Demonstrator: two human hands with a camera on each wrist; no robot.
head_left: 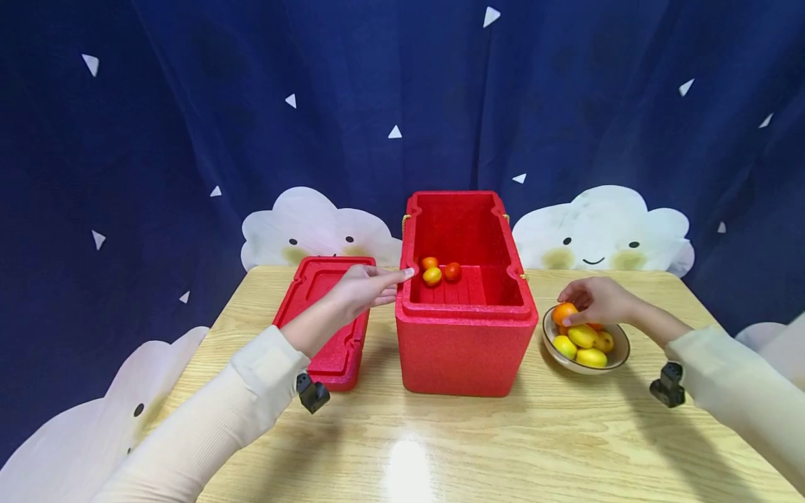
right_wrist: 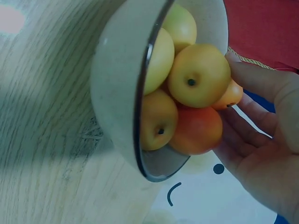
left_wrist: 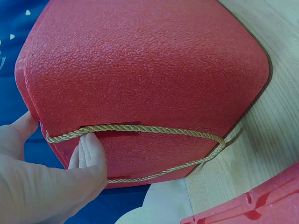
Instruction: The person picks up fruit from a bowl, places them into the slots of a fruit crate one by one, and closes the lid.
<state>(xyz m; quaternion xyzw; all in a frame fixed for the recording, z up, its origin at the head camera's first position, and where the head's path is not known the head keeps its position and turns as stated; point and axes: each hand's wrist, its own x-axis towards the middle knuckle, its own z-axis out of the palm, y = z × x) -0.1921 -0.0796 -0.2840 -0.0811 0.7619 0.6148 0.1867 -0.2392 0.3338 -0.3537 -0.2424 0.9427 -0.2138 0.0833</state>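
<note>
A red foam box stands uncovered on the table. My left hand grips its left rim, thumb over the edge and fingers against the outer wall by a gold cord. Inside the box lie a yellow fruit, an orange one and a red one. To the right, my right hand pinches a round orange fruit at the top of a cream bowl. Several yellow fruits and a red-orange fruit sit in the bowl; the right wrist view partly hides the pinched fruit.
A red lid lies on the wooden table, left of the box and partly under my left forearm. Behind the table hangs a dark blue curtain with white triangles and cloud faces.
</note>
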